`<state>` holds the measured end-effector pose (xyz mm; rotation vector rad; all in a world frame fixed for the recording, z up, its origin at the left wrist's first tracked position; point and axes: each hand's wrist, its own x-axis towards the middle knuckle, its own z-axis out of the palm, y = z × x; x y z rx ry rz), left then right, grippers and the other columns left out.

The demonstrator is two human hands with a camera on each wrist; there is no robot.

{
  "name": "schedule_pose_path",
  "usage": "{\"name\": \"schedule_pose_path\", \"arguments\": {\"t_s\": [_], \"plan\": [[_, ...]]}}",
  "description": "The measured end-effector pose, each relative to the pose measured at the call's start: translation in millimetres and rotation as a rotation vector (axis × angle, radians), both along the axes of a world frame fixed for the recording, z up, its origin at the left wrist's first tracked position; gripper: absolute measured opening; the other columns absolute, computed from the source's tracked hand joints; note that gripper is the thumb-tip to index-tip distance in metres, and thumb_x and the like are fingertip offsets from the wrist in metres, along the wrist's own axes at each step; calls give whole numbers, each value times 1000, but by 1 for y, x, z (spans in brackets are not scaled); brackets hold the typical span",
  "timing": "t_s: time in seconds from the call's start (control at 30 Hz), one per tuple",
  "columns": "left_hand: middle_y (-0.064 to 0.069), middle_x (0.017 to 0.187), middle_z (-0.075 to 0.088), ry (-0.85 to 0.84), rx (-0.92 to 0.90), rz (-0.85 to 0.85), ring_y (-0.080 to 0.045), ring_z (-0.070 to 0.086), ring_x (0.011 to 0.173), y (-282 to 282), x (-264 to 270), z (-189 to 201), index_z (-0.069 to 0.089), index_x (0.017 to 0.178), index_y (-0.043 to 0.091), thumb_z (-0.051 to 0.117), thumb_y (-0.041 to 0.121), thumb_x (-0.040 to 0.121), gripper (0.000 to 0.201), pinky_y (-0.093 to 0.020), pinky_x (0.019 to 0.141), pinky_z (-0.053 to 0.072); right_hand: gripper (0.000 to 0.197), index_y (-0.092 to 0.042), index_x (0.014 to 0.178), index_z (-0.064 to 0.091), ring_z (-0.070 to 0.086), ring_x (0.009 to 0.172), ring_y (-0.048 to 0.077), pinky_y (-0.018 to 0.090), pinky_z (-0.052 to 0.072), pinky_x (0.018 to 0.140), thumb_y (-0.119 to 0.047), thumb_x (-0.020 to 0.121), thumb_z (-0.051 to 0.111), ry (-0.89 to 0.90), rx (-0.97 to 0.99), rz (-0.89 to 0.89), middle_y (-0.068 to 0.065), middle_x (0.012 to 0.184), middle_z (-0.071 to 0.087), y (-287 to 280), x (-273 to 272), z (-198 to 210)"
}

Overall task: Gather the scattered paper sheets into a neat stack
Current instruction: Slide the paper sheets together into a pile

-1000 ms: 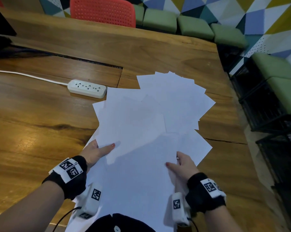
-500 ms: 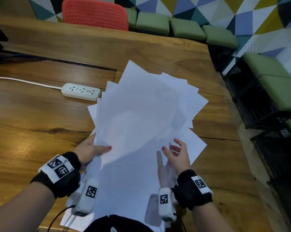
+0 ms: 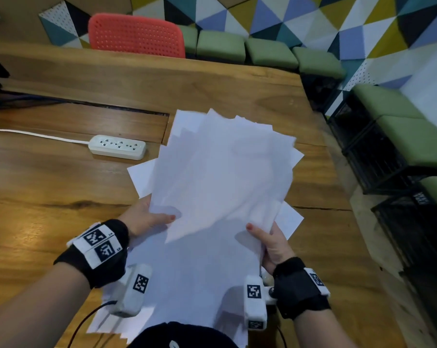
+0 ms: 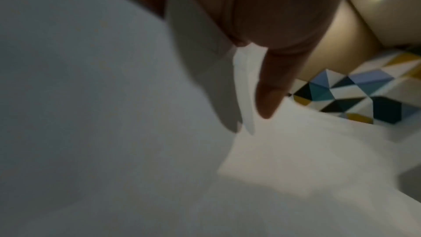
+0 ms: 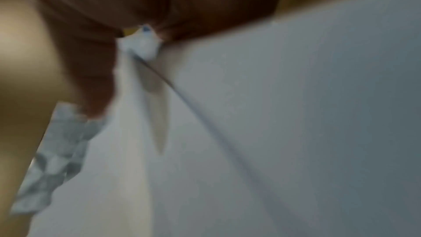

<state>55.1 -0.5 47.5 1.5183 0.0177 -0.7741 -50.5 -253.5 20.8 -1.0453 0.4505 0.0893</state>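
A loose bundle of white paper sheets (image 3: 220, 177) is raised off the wooden table (image 3: 49, 197), tilted up toward me, its far corners fanned out unevenly. My left hand (image 3: 149, 217) grips the bundle's left edge, thumb on top. My right hand (image 3: 267, 239) grips the right edge, thumb on the front and fingers behind. A few sheet corners (image 3: 289, 218) stick out to the sides. Both wrist views are blurred: paper (image 4: 114, 132) fills the left one below my thumb (image 4: 271, 86), and paper (image 5: 273, 114) fills the right one under my fingers (image 5: 91, 71).
A white power strip (image 3: 117, 146) with its cord lies on the table to the left of the sheets. A red chair (image 3: 137, 35) and green stools (image 3: 270, 52) stand beyond the far edge. Black crates (image 3: 378, 151) with green cushions line the right side.
The sheets lay spread flat on the table a second ago. Both hands have closed in on the sides, pulled the sheets together and lifted them into a narrower bundle.
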Motion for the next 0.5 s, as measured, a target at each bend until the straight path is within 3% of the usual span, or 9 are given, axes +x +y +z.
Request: {"name": "schedule_pose_path", "arguments": {"t_s": [0.07,0.13,0.2,0.23,0.27,0.33,0.4,0.43,0.5], "plan": [[-6,100,71,-34,90,28,-30,63,104,0,-3,-3,61,99,20,74,4,64,40,-37,85,51,84,-1,120,51,70,90,29,34,57,69,-15,47,90,-12,-40,-6,15,102,71,-3,0,3],[-10,102,72,-17,31,7,-27,68,98,4,-3,0,62,102,14,81,8,55,51,-35,83,53,58,-5,113,55,71,85,26,34,57,70,-5,60,79,-55,-33,-35,10,93,73,-13,-3,9],[-11,97,74,35,-86,4,-22,72,84,7,-1,4,64,101,7,92,20,27,80,-28,69,57,65,-9,103,62,68,86,26,37,55,79,-24,46,89,-46,-34,-74,8,89,72,-20,-4,12],[-11,98,74,46,-98,5,-22,72,85,6,0,3,63,104,5,93,24,28,84,-28,72,57,74,-7,96,64,69,81,23,34,56,76,-33,33,92,-1,-79,-82,8,84,72,-19,-5,14],[-13,104,72,46,-78,6,-23,70,91,4,2,0,60,110,3,92,21,40,79,-33,83,56,74,-4,92,65,69,72,20,29,57,67,-35,31,93,64,-144,-73,8,79,71,-17,-7,10],[-14,119,65,19,-6,4,-28,63,105,-3,-2,-3,51,124,3,75,10,73,57,-45,103,42,45,1,92,62,68,65,19,23,54,55,-19,59,86,187,-306,-24,12,79,69,-15,-9,1],[-9,119,65,-12,79,-65,-34,62,106,-11,-5,-10,49,129,9,68,22,76,57,-50,98,44,9,-5,86,62,67,78,29,28,54,64,-2,79,68,230,-458,-12,12,82,67,-14,-12,-5],[-6,117,66,-20,116,-110,-32,62,104,-13,-5,-12,50,129,11,67,29,73,61,-46,91,47,9,-6,85,62,65,83,32,29,54,68,2,82,63,227,-491,-30,13,83,66,-16,-15,-9],[-5,116,63,-38,223,-91,-28,61,103,-17,-3,-14,48,129,13,65,33,78,57,-34,79,49,14,-1,92,60,62,80,30,22,55,58,9,83,57,240,-423,-160,12,82,65,-24,-23,-14]]}}
